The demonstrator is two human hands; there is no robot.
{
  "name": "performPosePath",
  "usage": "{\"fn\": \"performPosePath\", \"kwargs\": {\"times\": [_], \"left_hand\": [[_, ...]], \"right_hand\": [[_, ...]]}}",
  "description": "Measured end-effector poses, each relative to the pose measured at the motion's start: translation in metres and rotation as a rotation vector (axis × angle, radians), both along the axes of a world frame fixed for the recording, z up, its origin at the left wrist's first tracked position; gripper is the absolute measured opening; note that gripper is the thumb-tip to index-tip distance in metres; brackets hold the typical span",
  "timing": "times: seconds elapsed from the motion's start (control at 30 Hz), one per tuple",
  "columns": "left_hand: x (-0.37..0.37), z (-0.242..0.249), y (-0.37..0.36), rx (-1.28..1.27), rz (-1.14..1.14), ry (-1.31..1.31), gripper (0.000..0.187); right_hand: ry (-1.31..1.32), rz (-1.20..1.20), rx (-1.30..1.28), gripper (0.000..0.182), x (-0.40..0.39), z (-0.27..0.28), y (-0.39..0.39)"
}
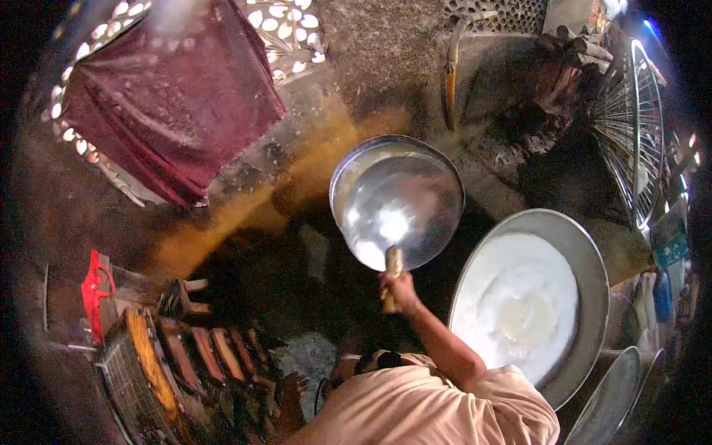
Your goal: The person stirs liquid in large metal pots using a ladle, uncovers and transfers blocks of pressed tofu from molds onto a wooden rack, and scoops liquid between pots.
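Note:
My right hand [403, 292] is closed around a short wooden handle [394, 259], arm stretched forward. The handle meets the near rim of a wide, round, shiny metal pan [404, 196], whose inside reflects bright light. To the right of that arm stands a large metal basin [593, 297] filled partway with a white, frothy-looking liquid [512, 297]. Low on the left, in deep shadow, my left hand [294, 387] is near a greyish patch [308, 354] and the stacked wood; its fingers are too dark to make out.
Split wood pieces [211, 352] lie at lower left beside a red object [95, 289]. A maroon cloth [174, 104] hangs at upper left. A spoked wheel [636, 141] stands at right, above another metal vessel [612, 397]. A curved stick [451, 74] leans at the back.

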State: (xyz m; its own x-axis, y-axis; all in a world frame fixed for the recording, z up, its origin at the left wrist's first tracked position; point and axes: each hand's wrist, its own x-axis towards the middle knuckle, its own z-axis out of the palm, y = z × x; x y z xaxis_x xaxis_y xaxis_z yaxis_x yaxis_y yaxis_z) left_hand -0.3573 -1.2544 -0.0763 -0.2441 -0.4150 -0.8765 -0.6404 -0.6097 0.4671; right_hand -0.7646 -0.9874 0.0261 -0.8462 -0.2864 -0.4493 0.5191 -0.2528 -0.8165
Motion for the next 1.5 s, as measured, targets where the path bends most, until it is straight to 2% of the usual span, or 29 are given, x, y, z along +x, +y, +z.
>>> {"fn": "performPosePath", "kwargs": {"times": [0.1, 0.2, 0.23, 0.3, 0.33, 0.37, 0.4, 0.43, 0.47, 0.5, 0.57, 0.63, 0.73, 0.83, 0.9, 0.97, 1.07, 1.17, 1.2, 1.27, 1.3, 1.37, 1.4, 1.5], "left_hand": [[-0.048, 0.006, -0.006, -0.003, -0.004, 0.004, 0.028], [-0.103, 0.007, -0.029, 0.015, -0.025, 0.007, 0.028], [-0.115, 0.004, -0.040, 0.024, -0.032, 0.005, 0.028], [-0.149, -0.001, -0.064, 0.044, -0.047, 0.009, 0.029], [-0.171, -0.004, -0.079, 0.061, -0.052, 0.013, 0.029], [-0.190, -0.008, -0.096, 0.082, -0.057, 0.019, 0.029], [-0.209, -0.011, -0.115, 0.095, -0.056, 0.029, 0.029], [-0.228, -0.015, -0.138, 0.110, -0.053, 0.046, 0.029], [-0.247, -0.020, -0.159, 0.125, -0.033, 0.077, 0.029], [-0.274, -0.023, -0.180, 0.121, -0.020, 0.118, 0.029], [-0.335, -0.016, -0.212, 0.067, -0.020, 0.175, 0.030], [-0.410, 0.028, -0.217, -0.076, -0.067, 0.163, 0.036], [-0.480, 0.069, -0.226, -0.187, -0.173, 0.156, 0.042], [-0.499, 0.074, -0.234, -0.213, -0.218, 0.097, 0.043], [-0.483, 0.067, -0.238, -0.167, -0.214, 0.047, 0.040], [-0.461, 0.061, -0.237, -0.150, -0.206, -0.098, 0.040], [-0.383, 0.021, -0.259, -0.031, -0.188, -0.092, 0.043], [-0.349, 0.019, -0.262, 0.021, -0.193, -0.152, 0.047], [-0.337, 0.006, -0.272, 0.091, -0.161, -0.122, 0.041], [-0.345, 0.007, -0.262, -0.003, -0.186, -0.172, 0.043], [-0.349, 0.004, -0.260, -0.052, -0.202, -0.195, 0.044], [-0.363, 0.000, -0.261, 0.027, -0.155, -0.052, 0.047], [-0.376, -0.005, -0.258, 0.044, -0.162, -0.023, 0.048], [-0.422, -0.030, -0.248, 0.105, -0.154, 0.017, 0.045]], "right_hand": [[-0.168, 0.048, 0.156, 0.013, -0.018, -0.077, -0.025], [-0.084, -0.030, 0.198, 0.017, -0.082, -0.128, -0.009], [-0.331, -0.285, -0.291, 0.017, -0.107, -0.115, -0.001], [0.040, -0.114, 0.434, 0.029, -0.164, -0.167, 0.037], [0.447, -0.085, 0.849, 0.029, -0.194, -0.210, 0.062], [0.399, -0.245, 0.781, 0.030, -0.218, -0.229, 0.091], [0.364, -0.409, 0.706, 0.031, -0.241, -0.219, 0.110], [0.077, -0.538, 0.474, 0.037, -0.256, -0.212, 0.124], [-0.198, -0.730, 0.242, 0.042, -0.271, -0.179, 0.130], [-0.270, -0.725, 0.366, 0.052, -0.279, -0.139, 0.130], [-0.025, -0.706, 1.017, 0.034, -0.281, -0.201, 0.136], [-0.103, -0.747, 1.073, 0.032, -0.277, -0.225, 0.127], [-0.210, -0.664, 1.010, 0.025, -0.246, -0.259, 0.057], [-0.353, -0.422, 0.819, 0.018, -0.215, -0.288, -0.027], [-0.429, -0.298, 0.636, 0.015, -0.206, -0.293, -0.070], [-0.471, -0.244, 0.486, 0.012, -0.204, -0.293, -0.100], [-0.472, -0.318, 0.229, 0.013, -0.207, -0.290, -0.125], [-0.520, -0.344, -0.272, 0.014, -0.210, -0.248, -0.121], [-0.530, -0.279, -0.180, 0.013, -0.210, -0.226, -0.116], [-0.546, -0.155, 0.004, 0.012, -0.217, -0.167, -0.107], [-0.545, -0.116, -0.071, 0.011, -0.215, -0.162, -0.098], [-0.540, -0.047, -0.219, 0.011, -0.201, -0.151, -0.068], [-0.430, 0.069, -0.048, 0.010, -0.202, -0.126, -0.052], [-0.438, 0.026, -0.034, 0.011, -0.185, -0.051, -0.006]]}}
